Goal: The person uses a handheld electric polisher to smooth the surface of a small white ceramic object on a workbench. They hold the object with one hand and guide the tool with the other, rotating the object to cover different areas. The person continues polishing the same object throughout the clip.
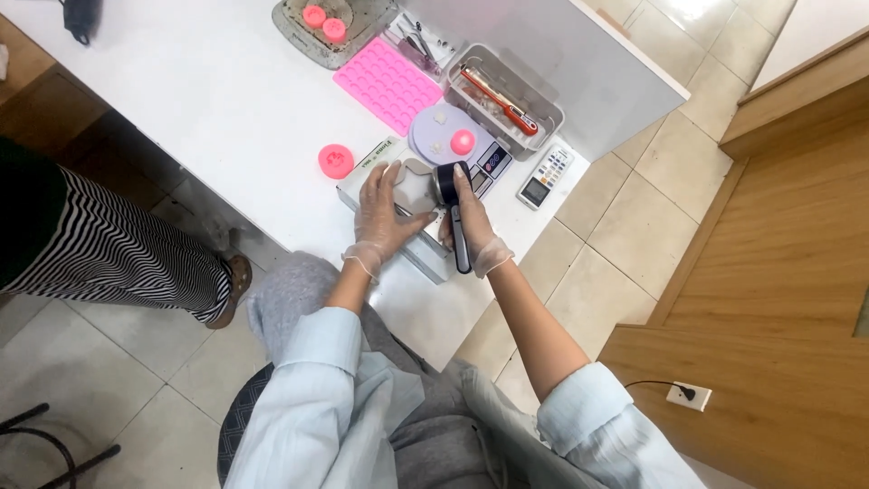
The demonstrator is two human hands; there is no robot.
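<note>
Seen from above, slightly left of frame centre: gloved left hand (385,217) spread wide and flat, pressing down on a grey-white box (409,213) at the near edge of the white table (208,100). Just right of it, gloved right hand (471,222) closed around a black handheld tool (453,213), its round head resting on the box top, its handle pointing toward the lower frame. Directly above, a digital scale (484,161) carrying a pale purple dish (439,131) with a pink ball (463,141). Further up, a pink silicone mould (387,83), a grey tray (507,101) and a metal tray (303,32) with pink pieces. Left of the box, a round pink piece (336,160). Right of the scale, a small calculator (544,177). Far left, another person's striped garment (109,254).
</note>
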